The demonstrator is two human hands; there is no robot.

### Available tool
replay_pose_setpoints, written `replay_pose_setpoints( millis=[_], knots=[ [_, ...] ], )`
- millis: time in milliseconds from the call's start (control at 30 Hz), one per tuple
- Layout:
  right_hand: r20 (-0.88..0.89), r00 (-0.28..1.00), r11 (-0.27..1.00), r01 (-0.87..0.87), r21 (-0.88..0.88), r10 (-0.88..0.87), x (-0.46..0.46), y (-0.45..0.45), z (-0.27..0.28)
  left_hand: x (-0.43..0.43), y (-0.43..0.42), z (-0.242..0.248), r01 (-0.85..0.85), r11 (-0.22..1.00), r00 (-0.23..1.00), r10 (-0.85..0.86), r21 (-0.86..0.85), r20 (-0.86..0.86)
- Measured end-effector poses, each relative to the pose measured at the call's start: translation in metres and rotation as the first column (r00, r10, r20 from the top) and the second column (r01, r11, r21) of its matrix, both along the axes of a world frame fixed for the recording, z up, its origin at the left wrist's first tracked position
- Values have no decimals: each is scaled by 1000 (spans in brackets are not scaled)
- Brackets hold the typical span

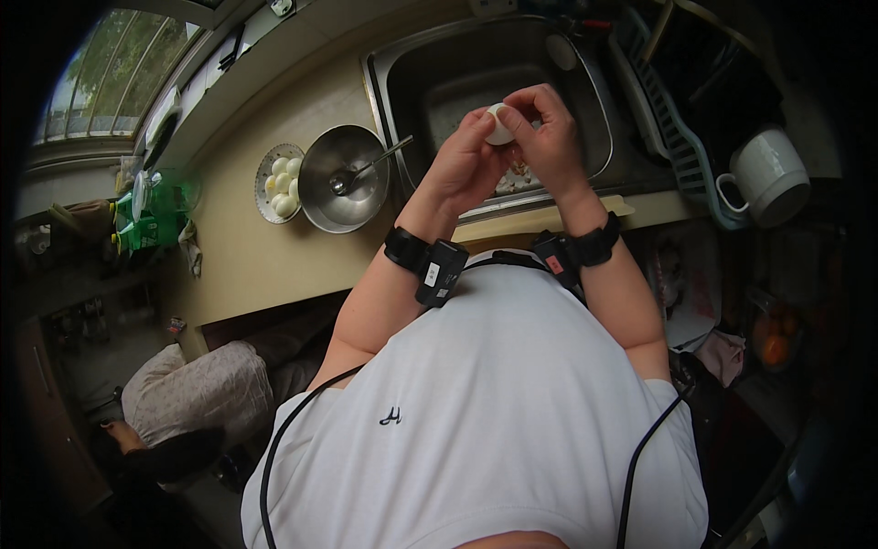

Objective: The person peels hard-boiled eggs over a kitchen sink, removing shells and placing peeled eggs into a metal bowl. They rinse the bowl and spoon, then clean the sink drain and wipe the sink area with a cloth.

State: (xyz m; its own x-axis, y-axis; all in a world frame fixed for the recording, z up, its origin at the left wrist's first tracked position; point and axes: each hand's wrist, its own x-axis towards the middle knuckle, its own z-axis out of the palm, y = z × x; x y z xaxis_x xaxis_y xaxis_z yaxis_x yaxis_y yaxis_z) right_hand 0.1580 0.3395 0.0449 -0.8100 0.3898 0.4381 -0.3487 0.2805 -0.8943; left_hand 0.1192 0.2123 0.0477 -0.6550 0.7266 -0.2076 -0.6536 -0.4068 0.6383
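Both my hands hold one white egg (499, 126) above the near part of a stainless steel sink (439, 89). My left hand (463, 161) grips it from the left, thumb on its side. From the right, the thumb and fingers of my right hand (552, 134) press on it. Bits of eggshell (511, 184) lie in the sink beneath my hands. Left of the sink is a steel bowl (329, 152) with a metal ladle (374, 165) resting in it, its handle reaching over the sink's edge. Beside that bowl, a patterned dish (264, 202) holds several peeled eggs (282, 184).
A blue plastic dish rack (686, 154) and a white mug (769, 175) stand at the right. Green plastic bottles (147, 216) are at the counter's left end. Another person (206, 391), in light patterned trousers, is at the lower left. A white cup (562, 52) lies in the sink's far corner.
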Motion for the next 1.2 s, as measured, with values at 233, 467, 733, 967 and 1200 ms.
replay_pose_setpoints(
  millis=[233,467,733,967,1200],
  knots=[
    [157,987,966,13,-257,28,-3,3,-12,4,-3,-5,-37,995,999,35,-88,-24],
    [35,988,962,-136,-237,149,4,1,-13,-1,-7,-7,0,999,999,-2,51,41],
    [21,986,955,-155,-255,165,4,1,-10,0,-6,-3,2,997,993,-12,81,113],
    [23,982,943,-173,-283,187,2,4,-8,-5,-8,-6,57,983,992,-75,173,99],
    [-36,982,961,-191,-201,188,-1,2,-10,-5,-7,-12,19,982,993,-40,190,111]
  ],
)
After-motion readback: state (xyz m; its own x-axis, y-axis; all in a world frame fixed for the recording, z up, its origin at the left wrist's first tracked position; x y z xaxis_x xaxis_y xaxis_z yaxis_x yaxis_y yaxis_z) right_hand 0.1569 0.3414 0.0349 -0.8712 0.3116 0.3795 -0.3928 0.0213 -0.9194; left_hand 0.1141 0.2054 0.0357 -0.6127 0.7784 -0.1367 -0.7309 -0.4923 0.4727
